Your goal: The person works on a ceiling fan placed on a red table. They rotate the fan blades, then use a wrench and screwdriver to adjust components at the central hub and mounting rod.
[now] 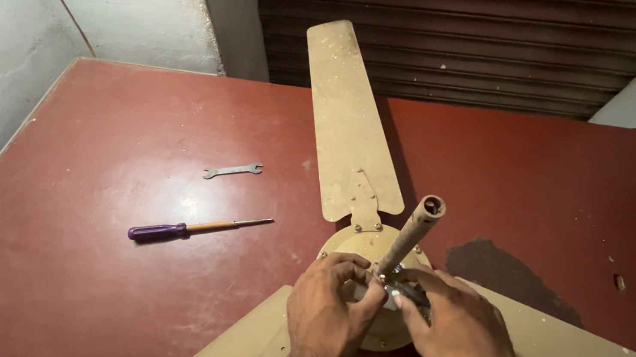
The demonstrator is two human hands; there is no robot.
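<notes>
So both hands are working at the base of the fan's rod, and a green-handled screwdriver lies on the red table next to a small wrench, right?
Not quite: the screwdriver has a purple handle, not green, as the head view shows. The rest holds: both the left hand and right hand are at the base of the fan's rod, and the small wrench lies nearby on the red table.

Beige fan blade (349, 123), purple-handled screwdriver (192, 227), red table (98, 288).

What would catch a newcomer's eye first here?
A dusty beige ceiling fan lies across the red table, its rod sticking up. Both hands, left hand and right hand, work at the rod's base. To the left lie a purple-handled screwdriver and a small wrench.
</notes>
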